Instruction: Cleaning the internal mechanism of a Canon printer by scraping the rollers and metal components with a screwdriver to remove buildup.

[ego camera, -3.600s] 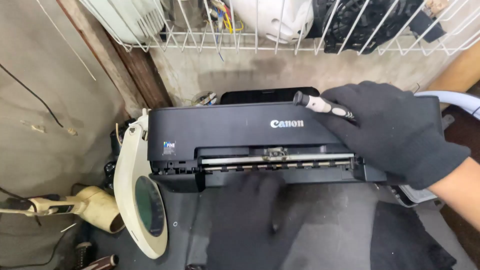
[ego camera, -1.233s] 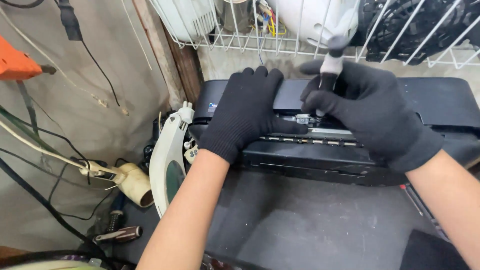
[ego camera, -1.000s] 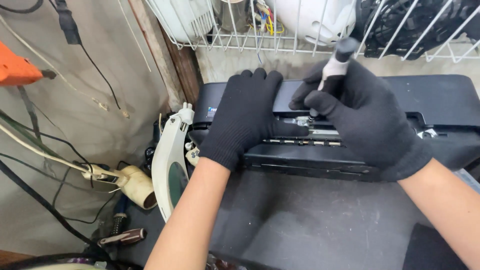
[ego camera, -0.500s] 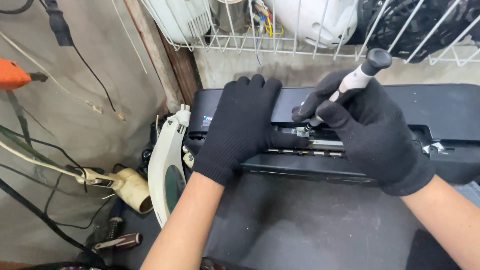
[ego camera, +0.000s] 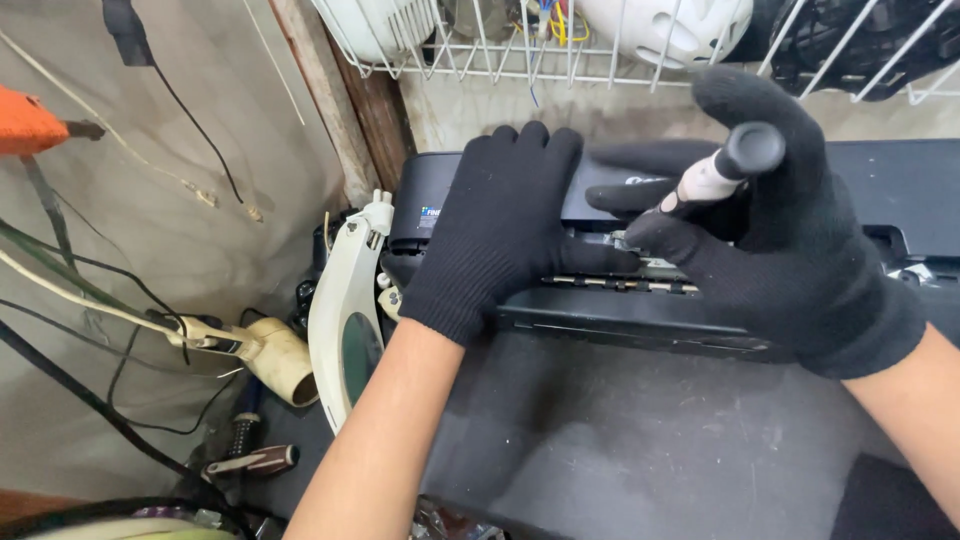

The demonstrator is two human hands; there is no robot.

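Dark, scuffed work surface (ego camera: 640,440) underneath, spread across the lower middle. Black printer (ego camera: 900,190) lying across its far edge, against the wall, below a white wire rack (ego camera: 560,60) stuffed with cables and pale plastic parts. Round magnifier lamp (ego camera: 345,310) in a cream frame standing on edge just beside the printer's left end, with loose cords and a cream lamp joint (ego camera: 275,355) further left. Left hand (ego camera: 500,230), black-gloved, lying flat with fingers spread over the printer's top left part, thumb stretched right along the open front slot; nothing held. Right hand (ego camera: 780,240), also black-gloved, closed around a screwdriver (ego camera: 720,175) with a white shaft and black round cap, held at a slant over the middle of the printer, tip hidden behind the glove near the metal strip (ego camera: 620,285) in the slot.
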